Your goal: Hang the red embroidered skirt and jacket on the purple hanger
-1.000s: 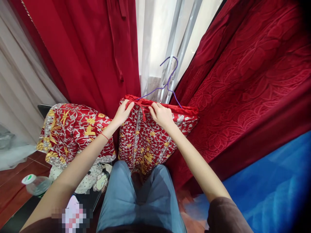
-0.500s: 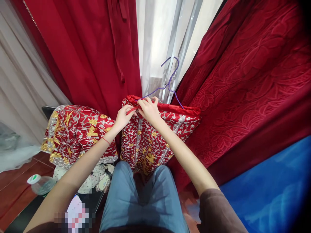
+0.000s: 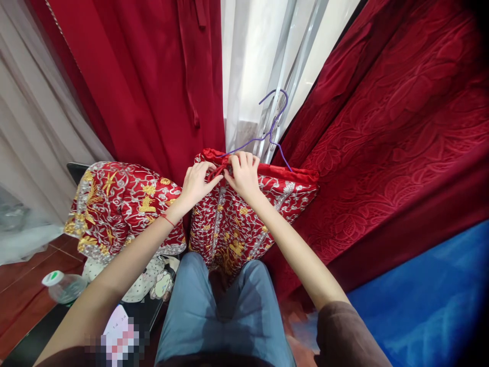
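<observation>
Left hand point(image 3: 196, 183) and right hand point(image 3: 244, 173), fingers nearly closed, pinched the soft red cord point(image 3: 220, 168); the embroidered garment point(image 3: 237, 229) looked heavy, best held by its top edge.

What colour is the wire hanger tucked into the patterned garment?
The hanger is purple, seen best in the head view.

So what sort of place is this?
Perhaps a dressing room or costume store: a red embroidered garment on a purple hanger, a matching embroidered piece draped beside it, and plain red fabric hanging behind.
</observation>
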A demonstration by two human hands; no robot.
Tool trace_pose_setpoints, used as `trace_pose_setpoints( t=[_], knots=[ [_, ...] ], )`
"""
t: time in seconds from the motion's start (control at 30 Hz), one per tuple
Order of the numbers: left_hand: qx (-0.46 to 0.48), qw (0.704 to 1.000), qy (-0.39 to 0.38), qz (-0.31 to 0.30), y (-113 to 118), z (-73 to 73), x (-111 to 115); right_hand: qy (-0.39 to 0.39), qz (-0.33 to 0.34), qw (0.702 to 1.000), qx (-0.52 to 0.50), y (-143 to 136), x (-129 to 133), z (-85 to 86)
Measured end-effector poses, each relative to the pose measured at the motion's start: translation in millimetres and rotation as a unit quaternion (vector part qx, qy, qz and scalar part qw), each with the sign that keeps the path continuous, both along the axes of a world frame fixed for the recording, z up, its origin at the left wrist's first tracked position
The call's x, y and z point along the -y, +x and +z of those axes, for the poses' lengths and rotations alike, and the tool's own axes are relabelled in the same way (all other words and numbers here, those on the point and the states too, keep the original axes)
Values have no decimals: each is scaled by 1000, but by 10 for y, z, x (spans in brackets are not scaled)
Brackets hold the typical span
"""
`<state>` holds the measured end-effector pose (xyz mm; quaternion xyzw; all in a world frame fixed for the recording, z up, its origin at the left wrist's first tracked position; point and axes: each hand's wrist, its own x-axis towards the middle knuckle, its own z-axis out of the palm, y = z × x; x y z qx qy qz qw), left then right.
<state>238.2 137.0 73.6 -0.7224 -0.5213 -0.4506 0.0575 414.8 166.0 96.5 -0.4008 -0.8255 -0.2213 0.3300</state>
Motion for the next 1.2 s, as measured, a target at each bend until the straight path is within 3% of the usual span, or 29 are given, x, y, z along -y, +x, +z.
trace_pose_setpoints(
  t=[0.1,0.2,0.3,0.37,0.47,0.57,0.8,0.9,1.0,1.13,1.2],
  knots=[
    [-12,1000,-15,15,57,52,12,-58,-33,997,-44,49,45,-147],
    [17,999,-44,-20,86,54,-12,-181,-29,976,-119,46,19,-298],
    [63,990,-66,-104,79,67,3,-304,99,924,-210,18,-64,-370],
    [88,982,-77,-147,43,99,32,-374,201,868,-257,8,-108,-365],
    [120,974,-87,-173,-45,156,64,-454,288,791,-291,34,-117,-309],
    [139,971,-93,-171,-124,174,59,-480,324,754,-311,116,-81,-234],
    [149,969,-86,-175,-110,182,19,-496,347,719,-341,414,-42,-37],
    [158,971,-68,-167,-38,306,18,-460,349,743,-339,477,-20,147],
    [164,977,-55,-129,91,459,20,-400,307,812,-293,414,27,371],
    [149,987,-29,-52,215,513,-20,-218,154,941,-207,254,47,501],
    [132,991,-21,-19,199,456,-72,-140,55,978,-145,231,1,450]
  ],
)
